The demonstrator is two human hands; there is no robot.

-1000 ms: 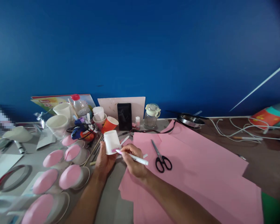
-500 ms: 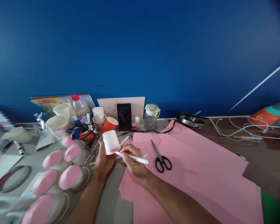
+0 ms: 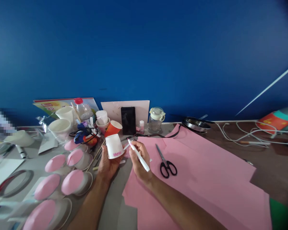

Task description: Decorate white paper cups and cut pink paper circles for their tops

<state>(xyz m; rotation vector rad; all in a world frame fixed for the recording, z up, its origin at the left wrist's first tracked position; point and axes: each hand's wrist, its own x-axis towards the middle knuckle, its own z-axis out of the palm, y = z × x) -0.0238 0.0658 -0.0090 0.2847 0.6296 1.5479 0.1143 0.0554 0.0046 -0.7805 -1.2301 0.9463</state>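
A white paper cup [image 3: 114,145], turned upside down and slightly tilted, rests in my left hand [image 3: 108,166], whose fingers wrap its lower left side. Pink scribbled marks show on the cup near its rim. My right hand [image 3: 140,161] grips a white marker [image 3: 140,156] with a pink tip. That tip points up and away, apart from the cup. Right of my right hand, black-handled scissors [image 3: 167,164] lie on large pink paper sheets [image 3: 206,179]. Several cups covered with pink paper [image 3: 73,182] lie to the left of my left arm.
At the back stand a glass jar [image 3: 156,119], a black phone-like device [image 3: 128,120], an orange cup [image 3: 113,127] and a bottle with a red cap [image 3: 83,110]. A roll of tape [image 3: 14,183] lies at left. White cables [image 3: 242,134] and a round metal tin [image 3: 196,124] are at right.
The marker's tip has moved off the cup, up and to the right, and the pen now slants more steeply. The pink marks have spread slightly. My left hand stays nearly still.
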